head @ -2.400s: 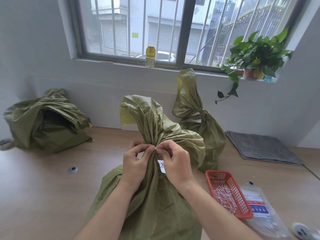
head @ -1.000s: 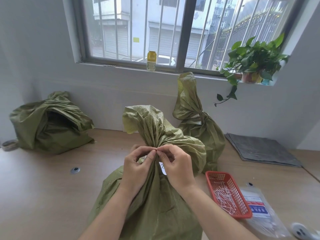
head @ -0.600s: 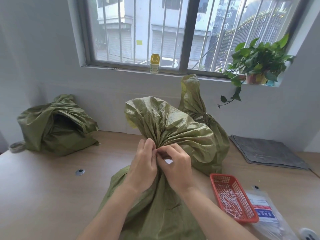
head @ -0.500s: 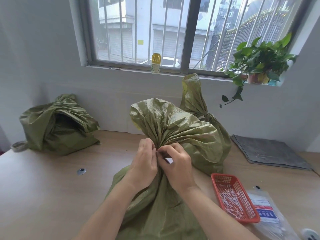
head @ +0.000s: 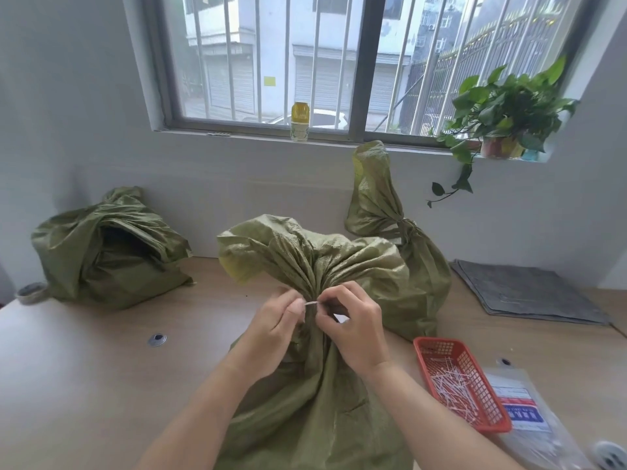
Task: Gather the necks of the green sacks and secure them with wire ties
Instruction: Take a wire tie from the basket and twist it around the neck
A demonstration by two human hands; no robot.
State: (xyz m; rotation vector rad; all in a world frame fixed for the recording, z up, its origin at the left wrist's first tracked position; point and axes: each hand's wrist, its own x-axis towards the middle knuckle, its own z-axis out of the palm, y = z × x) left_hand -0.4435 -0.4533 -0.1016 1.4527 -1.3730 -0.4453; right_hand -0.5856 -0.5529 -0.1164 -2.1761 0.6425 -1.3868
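A green woven sack (head: 305, 408) stands on the wooden table right in front of me, its neck bunched and its top (head: 305, 252) flopped forward. A thin white wire tie (head: 311, 302) crosses the neck. My left hand (head: 274, 330) pinches one end of it and my right hand (head: 353, 323) pinches the other, fingertips almost touching. Behind to the right a second green sack (head: 383, 212) stands with its neck tied. At the far left a third green sack (head: 105, 249) lies slumped with its mouth loose.
A red plastic basket (head: 488, 418) with several white wire ties sits at my right, beside a clear plastic packet (head: 522, 412). A folded grey cloth (head: 529, 293) lies at the back right. A potted plant (head: 502, 117) and a yellow bottle (head: 300, 122) stand on the windowsill.
The sack's gathered top has sagged forward and spread wider. My hands have parted slightly at the neck, and the white tie now shows between my fingertips.
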